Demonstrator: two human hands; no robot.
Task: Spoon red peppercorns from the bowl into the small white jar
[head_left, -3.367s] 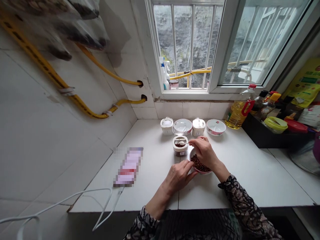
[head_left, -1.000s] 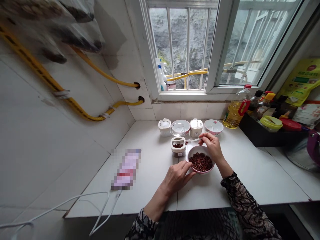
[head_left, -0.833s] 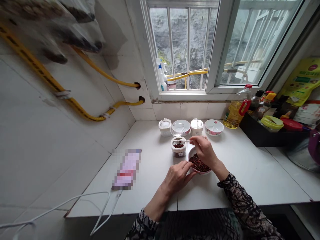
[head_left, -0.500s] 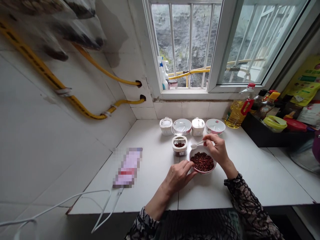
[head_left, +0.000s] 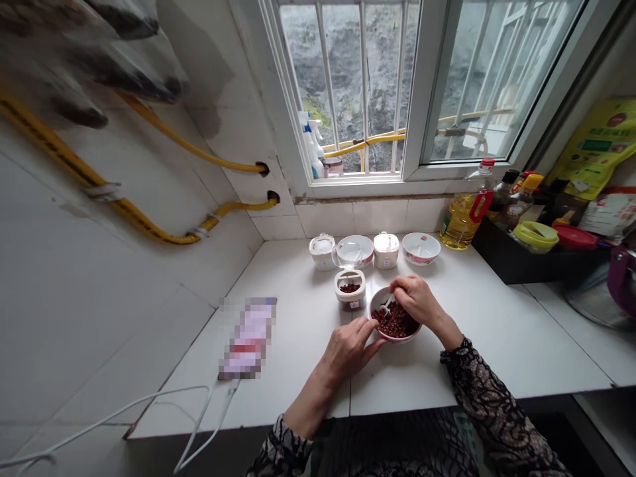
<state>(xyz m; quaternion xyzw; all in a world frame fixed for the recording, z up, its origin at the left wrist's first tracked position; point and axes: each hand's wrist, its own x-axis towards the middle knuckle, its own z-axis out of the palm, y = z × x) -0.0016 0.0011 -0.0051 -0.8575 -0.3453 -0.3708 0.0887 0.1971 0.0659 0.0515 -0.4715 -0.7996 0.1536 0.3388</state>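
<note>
Here, a bowl (head_left: 396,338) of dark red dried spice (head_left: 395,322) is steadied on a white tiled counter (head_left: 298,391) by the left hand (head_left: 346,348), its rim and side gripped between thumb and fingers. A small white spoon (head_left: 387,305) is pinched in the closed fingers of the right hand (head_left: 416,299), its head lowered to the spice inside the bowl. Just beside the bowl, to its left, an open jar (head_left: 350,295) is seen, partly filled with similar spice. Behind them, two white-lidded jars and two floral bowls are lined up near the wall. A bottle of yellow oil (head_left: 460,222) is stood at right, beside a black box (head_left: 509,260).
</note>
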